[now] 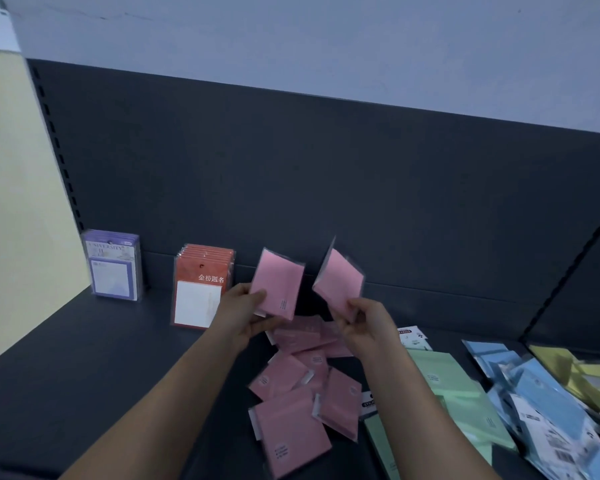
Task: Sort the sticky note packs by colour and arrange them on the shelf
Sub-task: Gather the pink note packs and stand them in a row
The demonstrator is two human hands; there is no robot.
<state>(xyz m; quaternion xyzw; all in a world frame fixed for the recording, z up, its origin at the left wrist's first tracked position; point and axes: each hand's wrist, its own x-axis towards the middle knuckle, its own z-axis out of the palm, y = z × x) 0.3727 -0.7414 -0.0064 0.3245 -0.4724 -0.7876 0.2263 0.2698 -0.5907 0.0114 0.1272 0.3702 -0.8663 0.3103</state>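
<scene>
My left hand [245, 311] pinches the lower edge of a pink sticky note pack [278, 282] and holds it upright above the shelf. My right hand [366, 323] pinches a second pink pack [340, 280], tilted to the right. Below both hands several more pink packs [302, 386] lie loose in a heap on the dark shelf [101, 368]. To the right lie green packs [444, 375], then blue packs [541, 393], then yellow packs [575, 368].
A row of red-orange note packs [201, 285] stands upright against the shelf's dark back panel [291, 168]. Further left stands a row of purple packs [113, 265]. A cream wall [18, 202] bounds the shelf on the left.
</scene>
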